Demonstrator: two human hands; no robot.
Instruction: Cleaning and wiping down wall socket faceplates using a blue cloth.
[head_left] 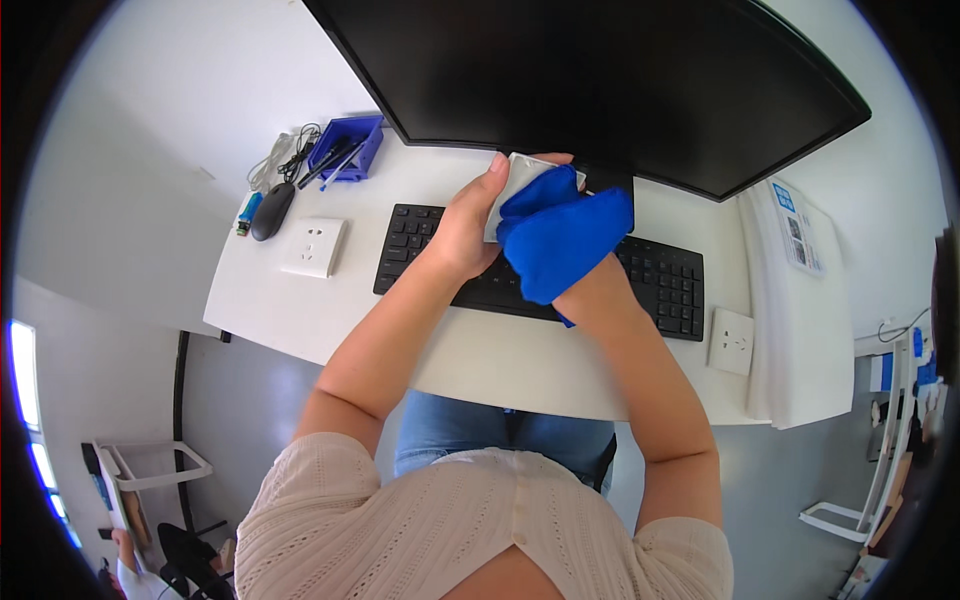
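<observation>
My left hand (466,222) grips a white square plate (519,177) by its side, with the thumb along the edge and fingertips showing at the far rim. It looks much like the wall sockets lying on the desk, but its face is mostly covered. A bright blue cloth (568,243) lies bunched over the plate, and my right hand (598,288) is closed on it, its fingers hidden under the folds. Both hands are held above the black keyboard (665,285), in front of the monitor.
A large black monitor (600,80) stands at the back. One white wall socket (316,247) lies at left, another (731,341) at right. Further left are a black mouse (272,212), cables and a blue bin (368,150) with pens. White sheets (800,330) are stacked at the right edge.
</observation>
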